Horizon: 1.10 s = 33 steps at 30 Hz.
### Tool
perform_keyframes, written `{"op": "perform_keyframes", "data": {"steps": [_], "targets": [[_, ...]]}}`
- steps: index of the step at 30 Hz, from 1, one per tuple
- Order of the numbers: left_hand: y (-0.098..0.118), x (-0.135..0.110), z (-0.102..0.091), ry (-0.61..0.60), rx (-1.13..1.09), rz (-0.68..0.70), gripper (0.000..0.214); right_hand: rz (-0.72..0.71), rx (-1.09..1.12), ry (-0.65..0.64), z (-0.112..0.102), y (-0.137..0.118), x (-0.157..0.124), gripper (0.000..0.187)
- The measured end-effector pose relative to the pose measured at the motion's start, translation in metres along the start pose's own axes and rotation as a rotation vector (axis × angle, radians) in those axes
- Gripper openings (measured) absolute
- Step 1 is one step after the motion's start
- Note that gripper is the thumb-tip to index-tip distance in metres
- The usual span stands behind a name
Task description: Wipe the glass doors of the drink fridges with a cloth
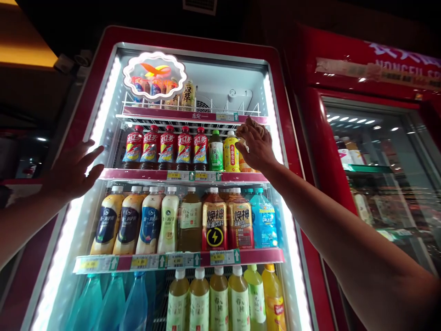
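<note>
A red-framed drinks fridge (193, 37) with a glass front stands before me. My right hand (257, 149) is raised to the upper right of the glass, its fingers pressing a crumpled brown cloth (253, 128). Behind that hand, a yellow-labelled bottle (231, 151) and a green-capped bottle (216, 151) show on the second shelf. At the fridge's left side, my left hand (74, 170) is held up with fingers spread and nothing in it. Whether it touches the frame I cannot tell.
Red-capped bottles (167, 146) share the second shelf, with larger bottles (215, 220) below and teal bottles (112, 301) at lower left. A lit scalloped sign (154, 76) is at the upper left of the glass. Another red fridge (310, 59) stands to the right.
</note>
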<state>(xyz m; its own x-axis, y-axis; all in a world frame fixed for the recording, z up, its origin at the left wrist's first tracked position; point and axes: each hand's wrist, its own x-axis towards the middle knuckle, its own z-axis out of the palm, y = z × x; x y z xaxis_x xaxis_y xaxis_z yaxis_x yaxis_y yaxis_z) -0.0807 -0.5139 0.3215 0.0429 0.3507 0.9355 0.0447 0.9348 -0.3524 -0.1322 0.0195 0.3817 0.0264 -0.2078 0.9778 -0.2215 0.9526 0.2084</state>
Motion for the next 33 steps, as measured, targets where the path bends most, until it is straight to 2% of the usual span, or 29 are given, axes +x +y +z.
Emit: {"op": "perform_keyframes", "data": {"steps": [1,4,7,10,15,18,21,24,27,30,33], "targets": [[-0.008,-0.003,0.004,0.058,-0.049,0.010,0.063,-0.049,0.018,0.004,0.004,0.001,0.002,0.068],[-0.023,-0.008,0.014,0.092,-0.118,0.022,0.061,-0.146,0.044,0.019,0.013,0.008,0.008,0.066],[-0.027,-0.008,0.018,0.097,-0.128,0.041,0.063,-0.105,0.037,0.053,0.017,0.011,0.015,0.063],[-0.028,-0.008,0.020,0.104,-0.117,0.037,0.061,-0.026,0.026,0.060,0.020,-0.007,0.019,0.062],[-0.028,-0.007,0.021,0.106,-0.106,-0.030,0.060,-0.173,0.039,-0.059,0.020,-0.051,0.016,0.060],[-0.026,-0.006,0.020,0.096,-0.086,-0.050,0.061,-0.082,0.069,-0.067,0.019,-0.056,0.025,0.058],[-0.023,-0.006,0.019,0.077,-0.047,-0.055,0.061,0.030,0.095,0.014,0.024,-0.061,0.036,0.060],[-0.021,-0.006,0.017,0.071,-0.001,-0.050,0.062,-0.007,0.096,0.064,0.030,-0.076,0.038,0.062],[-0.020,-0.004,0.016,0.063,0.027,-0.041,0.063,-0.068,0.088,-0.003,0.028,-0.087,0.038,0.060],[-0.019,-0.004,0.016,0.046,0.024,-0.031,0.064,-0.001,0.069,-0.020,0.025,-0.088,0.044,0.059],[-0.016,-0.004,0.014,0.034,0.018,-0.042,0.064,0.066,0.072,0.045,0.028,-0.096,0.047,0.061]]}}
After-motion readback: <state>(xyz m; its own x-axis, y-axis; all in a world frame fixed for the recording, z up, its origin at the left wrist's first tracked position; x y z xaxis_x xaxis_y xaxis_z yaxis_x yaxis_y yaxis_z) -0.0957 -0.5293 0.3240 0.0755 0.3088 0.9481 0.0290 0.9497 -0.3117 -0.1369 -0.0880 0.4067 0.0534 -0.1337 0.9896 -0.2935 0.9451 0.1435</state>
